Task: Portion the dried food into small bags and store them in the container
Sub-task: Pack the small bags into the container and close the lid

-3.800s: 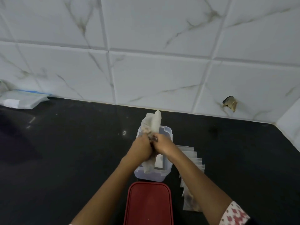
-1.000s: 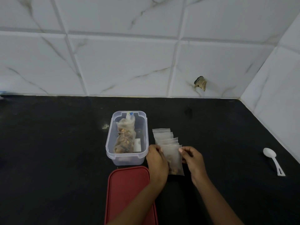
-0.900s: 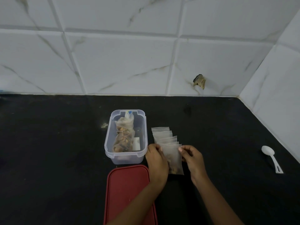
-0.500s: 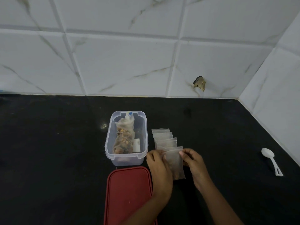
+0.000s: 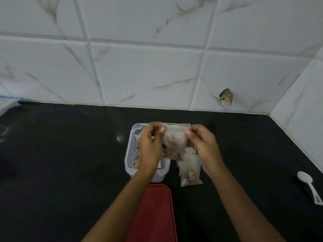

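A small clear bag of dried food (image 5: pixel 174 142) hangs in the air between my hands, blurred by motion. My left hand (image 5: pixel 151 145) pinches its left edge and my right hand (image 5: pixel 203 144) pinches its right edge. Below the left hand stands the clear plastic container (image 5: pixel 128 161) on the black counter, with a bag of dried food inside, mostly hidden by my left hand. A row of several filled small bags (image 5: pixel 189 169) lies on the counter just right of the container, under my right hand.
The red lid (image 5: pixel 153 212) lies on the counter just in front of the container, between my forearms. A white plastic spoon (image 5: pixel 308 186) lies at the far right. White tiled walls (image 5: pixel 157 67) close the back and right side of the black counter (image 5: pixel 61 163).
Both hands lifted one small bag off the row on the counter and raised it up and toward the container. The camera view moved closer.
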`<action>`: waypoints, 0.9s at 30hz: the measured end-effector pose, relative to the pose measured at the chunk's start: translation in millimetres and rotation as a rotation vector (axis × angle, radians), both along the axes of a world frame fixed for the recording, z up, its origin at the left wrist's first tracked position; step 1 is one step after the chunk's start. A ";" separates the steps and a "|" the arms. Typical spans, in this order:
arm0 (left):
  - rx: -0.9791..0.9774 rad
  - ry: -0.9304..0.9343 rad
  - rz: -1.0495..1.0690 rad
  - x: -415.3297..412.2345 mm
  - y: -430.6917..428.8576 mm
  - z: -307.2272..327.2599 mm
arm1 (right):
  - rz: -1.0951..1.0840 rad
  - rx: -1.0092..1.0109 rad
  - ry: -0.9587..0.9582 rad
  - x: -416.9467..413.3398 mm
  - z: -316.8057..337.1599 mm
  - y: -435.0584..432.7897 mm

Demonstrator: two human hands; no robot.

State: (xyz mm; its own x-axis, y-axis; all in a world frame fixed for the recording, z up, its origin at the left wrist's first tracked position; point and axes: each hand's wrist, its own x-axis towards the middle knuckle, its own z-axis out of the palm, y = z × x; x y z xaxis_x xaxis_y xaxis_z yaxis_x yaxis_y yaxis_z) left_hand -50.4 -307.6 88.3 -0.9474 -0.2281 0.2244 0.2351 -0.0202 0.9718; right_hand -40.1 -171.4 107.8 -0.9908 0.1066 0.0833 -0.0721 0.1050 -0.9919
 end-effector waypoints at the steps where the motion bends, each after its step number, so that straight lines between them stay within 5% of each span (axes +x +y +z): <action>1: 0.012 -0.004 0.016 -5.8 -9.4 3.4 | 0.031 0.049 0.012 -9.7 3.6 -9.1; 5: -0.037 -0.108 0.082 -24.7 -38.4 0.7 | 0.127 0.318 0.015 -45.1 3.9 -35.1; 13: -0.199 -0.495 0.038 -47.4 -37.7 -32.1 | 0.192 1.211 0.009 -83.4 -21.8 -39.1; 18: -0.330 -0.562 -0.003 -61.1 -28.0 -34.8 | 0.271 1.401 0.037 -95.4 -24.1 -43.9; 23: -0.224 -0.730 -0.138 -61.3 -23.9 -37.7 | 0.262 1.531 0.043 -107.0 -28.7 -50.2; 27: -0.483 -0.688 -0.078 -61.1 -17.9 -45.2 | 0.256 1.538 0.001 -110.6 -38.0 -55.9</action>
